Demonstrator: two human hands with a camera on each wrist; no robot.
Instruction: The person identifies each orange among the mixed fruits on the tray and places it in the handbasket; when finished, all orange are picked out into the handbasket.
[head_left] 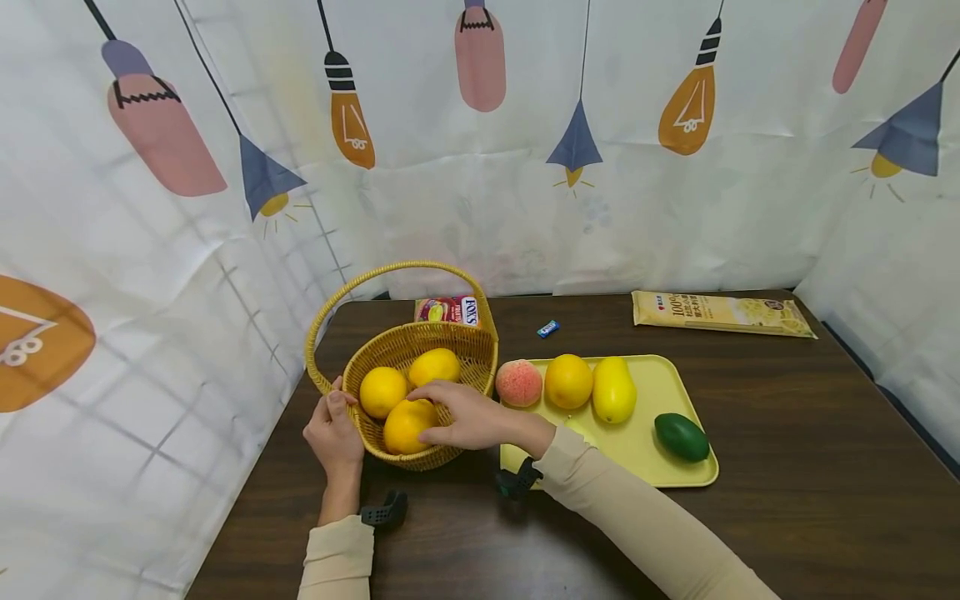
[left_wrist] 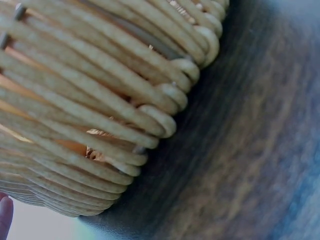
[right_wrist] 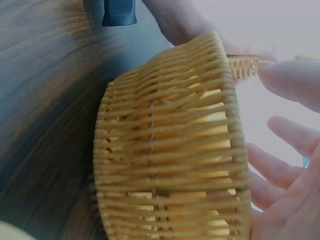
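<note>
Your left hand [head_left: 335,433] grips the wicker basket [head_left: 474,354] beside the handle's foot, near the left edge of the surface [head_left: 810,467]. Your right hand [head_left: 474,417] is over the front orange [head_left: 402,429] inside, thumb and fingers apart. To your right, the yellow tray [head_left: 630,457] carries more fruit; a yellow packet [head_left: 720,314] lies near the far right corner.

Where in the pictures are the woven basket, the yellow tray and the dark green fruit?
Woven basket [right_wrist: 170,145], right wrist view: outer wall.
Yellow tray [head_left: 633,450], head view: bare surface.
Dark green fruit [head_left: 681,437], head view: middle of its skin.
</note>
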